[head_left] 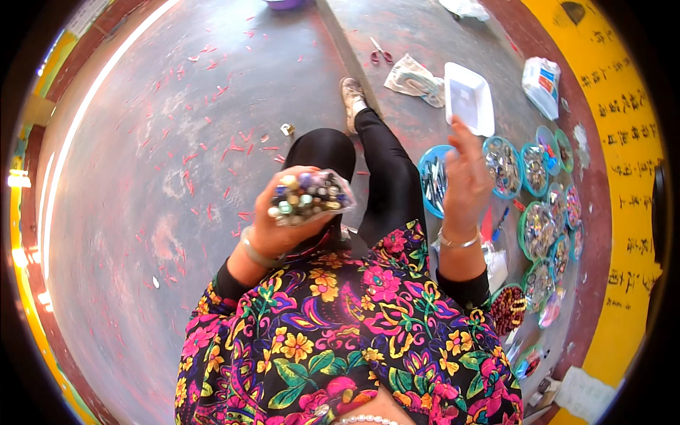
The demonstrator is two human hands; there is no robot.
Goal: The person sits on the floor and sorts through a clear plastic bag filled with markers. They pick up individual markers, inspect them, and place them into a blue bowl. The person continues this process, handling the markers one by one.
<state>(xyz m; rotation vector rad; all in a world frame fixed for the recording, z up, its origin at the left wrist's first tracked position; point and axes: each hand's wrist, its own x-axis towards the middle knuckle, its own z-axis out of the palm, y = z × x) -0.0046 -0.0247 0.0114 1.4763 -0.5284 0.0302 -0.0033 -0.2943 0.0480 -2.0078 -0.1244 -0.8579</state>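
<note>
My left hand (273, 228) is closed round a bunch of beads (309, 198) in clear plastic, above my bent knee. Their round, shiny ends are gold, purple, pale green and dark; whether they sit on sticks is hidden. To the right, my right hand (466, 185) is raised with its fingers stretched out and slightly blurred, and nothing shows in it. It hangs over the gap between a blue basket (423, 177) of slender blue and silvery pieces and another blue-rimmed basket (486, 159) of mixed small parts.
A white foam tray (487, 106) lies beyond my right hand. Red-handled scissors (380, 53), a pale bag (411, 78) and a plastic package (542, 88) are farther off. Several round baskets (523, 230) line the right side by a yellow wall (627, 212). Red scraps litter the grey floor (142, 142).
</note>
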